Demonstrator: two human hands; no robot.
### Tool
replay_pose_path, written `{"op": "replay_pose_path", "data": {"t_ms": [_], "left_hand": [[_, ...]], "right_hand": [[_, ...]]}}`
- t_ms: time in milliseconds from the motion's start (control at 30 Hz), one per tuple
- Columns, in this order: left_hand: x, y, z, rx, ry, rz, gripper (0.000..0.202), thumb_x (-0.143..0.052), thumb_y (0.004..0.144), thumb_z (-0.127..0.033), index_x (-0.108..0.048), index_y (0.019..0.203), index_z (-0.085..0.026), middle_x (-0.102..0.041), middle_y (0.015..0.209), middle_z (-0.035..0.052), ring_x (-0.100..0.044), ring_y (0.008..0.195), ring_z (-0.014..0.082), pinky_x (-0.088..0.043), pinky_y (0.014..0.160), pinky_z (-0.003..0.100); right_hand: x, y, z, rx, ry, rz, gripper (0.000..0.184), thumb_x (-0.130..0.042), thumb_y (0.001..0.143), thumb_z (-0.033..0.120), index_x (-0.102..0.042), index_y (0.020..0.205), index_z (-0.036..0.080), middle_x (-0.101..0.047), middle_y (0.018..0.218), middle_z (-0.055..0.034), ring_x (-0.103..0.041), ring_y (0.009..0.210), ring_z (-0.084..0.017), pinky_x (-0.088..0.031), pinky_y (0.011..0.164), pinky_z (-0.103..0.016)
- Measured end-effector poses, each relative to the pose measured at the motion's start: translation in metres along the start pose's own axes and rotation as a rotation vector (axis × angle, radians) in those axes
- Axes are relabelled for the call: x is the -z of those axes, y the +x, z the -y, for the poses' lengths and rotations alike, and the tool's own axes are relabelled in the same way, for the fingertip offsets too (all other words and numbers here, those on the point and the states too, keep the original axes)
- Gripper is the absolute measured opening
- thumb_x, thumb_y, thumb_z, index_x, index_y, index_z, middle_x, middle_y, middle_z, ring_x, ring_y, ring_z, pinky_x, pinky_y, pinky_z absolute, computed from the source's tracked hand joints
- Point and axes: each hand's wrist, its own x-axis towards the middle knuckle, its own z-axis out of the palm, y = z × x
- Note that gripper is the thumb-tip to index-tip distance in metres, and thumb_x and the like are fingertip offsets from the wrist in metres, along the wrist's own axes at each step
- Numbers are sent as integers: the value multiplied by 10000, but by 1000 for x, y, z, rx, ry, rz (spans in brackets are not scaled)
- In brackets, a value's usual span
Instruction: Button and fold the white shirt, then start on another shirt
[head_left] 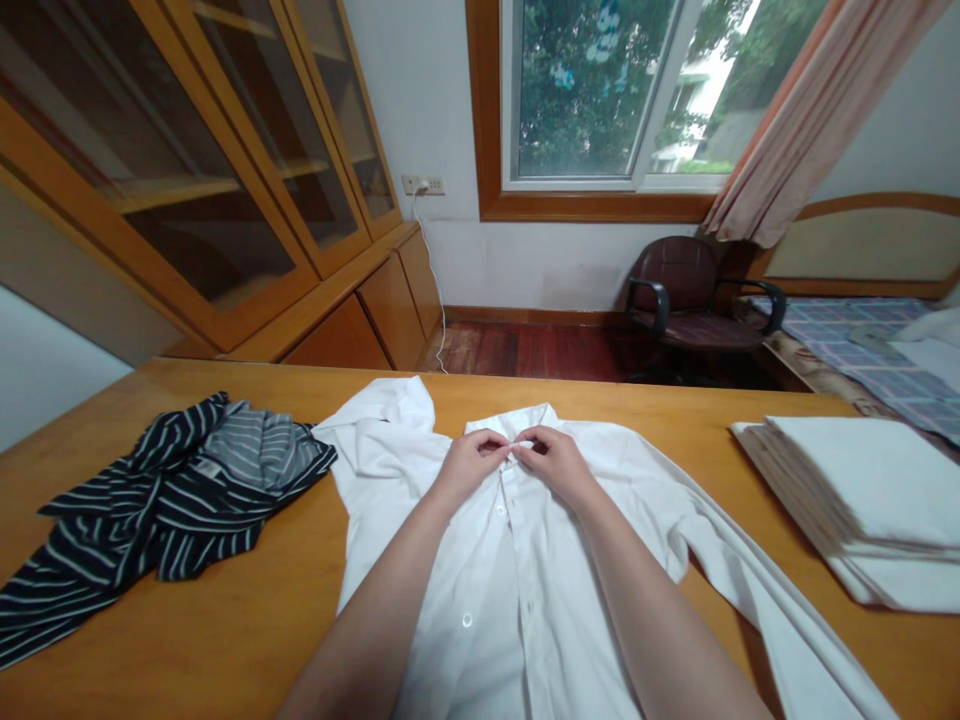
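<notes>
A white button-up shirt (517,580) lies spread front-up on the wooden table (247,620), collar toward the far edge. My left hand (472,460) and my right hand (553,458) meet just below the collar. Both pinch the shirt's front edges together at the top button. The fingers are curled closed on the fabric. Lower buttons show along the placket between my forearms.
A crumpled black-and-white striped garment (165,500) lies at the table's left. A stack of folded white cloth (862,500) sits at the right. Beyond the table stand a glass-door cabinet (225,170), a dark armchair (690,300) and a bed (877,340).
</notes>
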Motion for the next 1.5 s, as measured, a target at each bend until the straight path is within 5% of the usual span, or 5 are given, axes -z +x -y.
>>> {"op": "replay_pose_path", "data": {"t_ms": [667, 1200, 1500], "left_hand": [[6, 1, 1, -35, -6, 69, 169, -652, 832, -264, -723, 960, -179, -758, 937, 44, -711, 888, 189, -573, 826, 305], [5, -2, 1, -387, 353, 44, 100, -618, 916, -200, -715, 929, -214, -705, 916, 35, -662, 906, 180, -529, 829, 304], [7, -3, 1, -459, 425, -20, 123, -600, 946, -217, -721, 929, -210, -712, 909, 40, -664, 889, 177, -533, 831, 309]], "right_hand": [[1, -2, -2, -6, 26, 10, 161, -636, 799, 268, -731, 911, 200, -707, 777, -10, -597, 663, -151, -466, 658, -261], [6, -2, 6, -45, 117, 43, 130, -613, 771, 279, -675, 836, 185, -642, 711, 9, -542, 638, -134, -430, 613, -244], [9, -2, 5, 58, 43, 38, 91, -640, 807, 256, -700, 840, 196, -653, 796, -14, -561, 725, -153, -439, 686, -266]]}}
